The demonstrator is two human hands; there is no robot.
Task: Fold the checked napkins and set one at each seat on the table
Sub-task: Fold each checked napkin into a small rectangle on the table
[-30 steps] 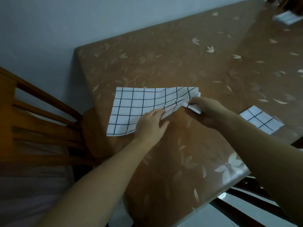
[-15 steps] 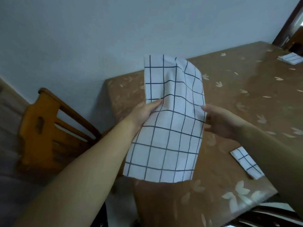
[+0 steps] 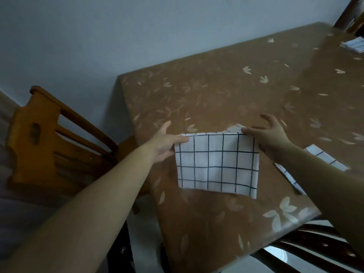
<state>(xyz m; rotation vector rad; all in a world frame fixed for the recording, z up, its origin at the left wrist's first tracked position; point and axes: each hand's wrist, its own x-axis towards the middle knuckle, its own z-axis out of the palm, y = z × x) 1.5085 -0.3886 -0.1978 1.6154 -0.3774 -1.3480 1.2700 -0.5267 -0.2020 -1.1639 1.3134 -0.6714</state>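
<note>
The fingers of the left hand pinch the upper left corner of the checked napkin. One finger of the right hand clamps the upper right corner, and its other fingers are spread and raised. The napkin is doubled over and spans the gap between the hands, over the bench close to its left edge. Its free edge points toward the near edge. The view does not show whether the cloth rests flat or hangs just above the surface. The step in hand is judged to be the next fold. To do it well, hold the top edge taut and level, and match the grid lines of the two layers before lowering. Lay the cloth flat, then bring one side across until the corners meet. Press the crease from the middle outward so that no air or wrinkle is trapped. A folded napkin lies near the near right corner, and a further napkin lies at the far right corner. A wooden chair stands beside the left edge and probably marks the seat to be served.
</note>
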